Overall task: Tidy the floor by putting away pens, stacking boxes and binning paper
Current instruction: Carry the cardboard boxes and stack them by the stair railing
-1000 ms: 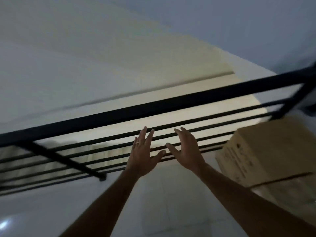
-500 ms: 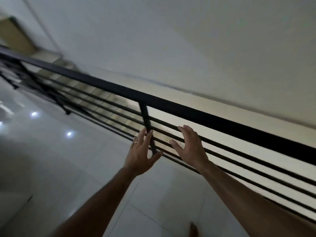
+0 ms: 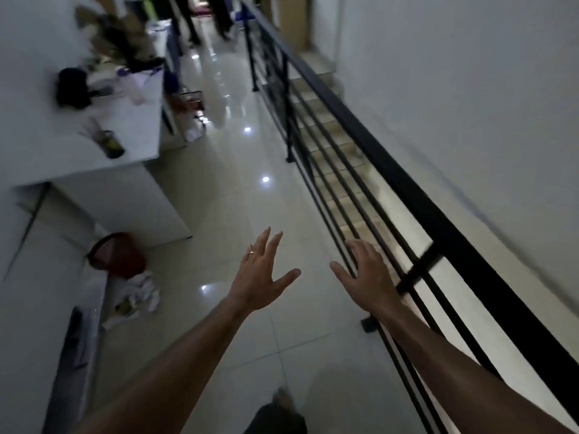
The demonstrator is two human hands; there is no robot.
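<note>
Both hands are stretched forward and hold nothing: the left hand (image 3: 261,274) has its fingers (image 3: 270,242) spread, a ring on one, and the right hand (image 3: 365,274) has its fingers (image 3: 357,245) straight and loosely apart, hanging in front of the black railing (image 3: 407,195). The binning looks unfinished. Crumpled white paper (image 3: 141,292) lies on the floor (image 3: 238,195) well to the left of the left fingers, just beside a dark red bin (image 3: 117,253) and not inside it. It looks light, soft and scrunched into several pieces. Far ahead of the fingers and to the left, a cup that may hold pens (image 3: 108,140) stands on the white desk (image 3: 134,120), though blur makes this uncertain. No boxes on the floor are clear enough to judge.
</note>
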